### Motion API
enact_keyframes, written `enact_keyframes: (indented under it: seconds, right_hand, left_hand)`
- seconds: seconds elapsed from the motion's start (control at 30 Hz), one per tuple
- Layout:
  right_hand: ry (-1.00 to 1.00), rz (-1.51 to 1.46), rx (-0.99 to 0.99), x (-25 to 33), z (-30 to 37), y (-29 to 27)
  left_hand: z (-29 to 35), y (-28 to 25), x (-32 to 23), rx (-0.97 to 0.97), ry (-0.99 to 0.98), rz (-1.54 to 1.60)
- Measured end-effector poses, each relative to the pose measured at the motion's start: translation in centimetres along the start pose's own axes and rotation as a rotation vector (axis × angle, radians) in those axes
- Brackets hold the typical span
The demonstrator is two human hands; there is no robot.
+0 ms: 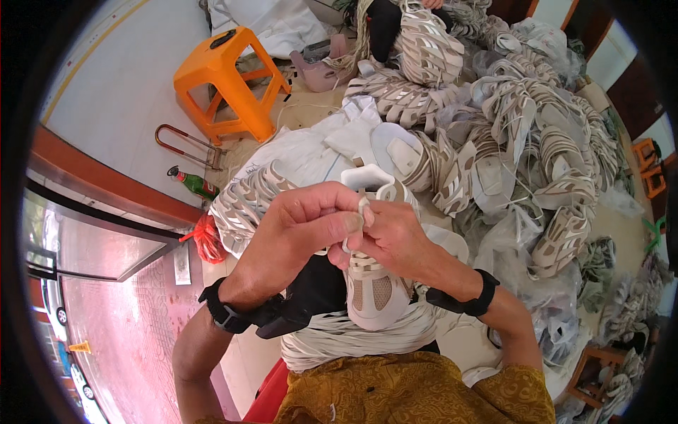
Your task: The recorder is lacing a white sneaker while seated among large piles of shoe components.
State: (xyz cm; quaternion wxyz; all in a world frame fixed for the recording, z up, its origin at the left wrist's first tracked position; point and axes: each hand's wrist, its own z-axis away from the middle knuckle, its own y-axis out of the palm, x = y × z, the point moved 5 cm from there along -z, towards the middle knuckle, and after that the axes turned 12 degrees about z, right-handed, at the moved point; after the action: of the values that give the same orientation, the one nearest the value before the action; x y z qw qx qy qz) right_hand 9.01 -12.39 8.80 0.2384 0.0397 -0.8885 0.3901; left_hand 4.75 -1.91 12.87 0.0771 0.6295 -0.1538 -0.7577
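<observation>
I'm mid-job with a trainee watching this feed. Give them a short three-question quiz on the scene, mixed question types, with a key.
1. Multiple choice: Which piece of furniture is at the upper left?
A) a bed
B) a stool
C) a desk

2. True or false: The left hand and the right hand are far apart.

3. Short answer: What colour is the bottle, below the stool in the picture?

Key:
1. B; it is orange.
2. False; they meet above a beige shoe, with a white strip pinched between the fingers.
3. Green.
</observation>
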Motion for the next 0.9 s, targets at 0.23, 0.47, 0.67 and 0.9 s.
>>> enact_keyframes:
  seconds: [0.23,0.47,0.67,0.9]
  right_hand:
    - [0.192,-0.048,-0.064,0.3,0.0,-0.9]
    - [0.704,-0.678,0.103,-3.8,0.4,-0.9]
    - [0.553,-0.168,0.170,-5.5,1.7,-0.1]
    - [0.769,0.032,0.132,-8.9,0.7,0.6]
  left_hand:
    - [-0.9,-2.1,-0.3,-0.081,0.103,0.322]
    - [-1.6,-5.8,-0.1,-0.128,0.229,0.362]
    - [-2.4,-7.9,1.8,-0.158,0.256,0.434]
    - [-2.6,-10.3,3.6,-0.174,0.197,0.690]
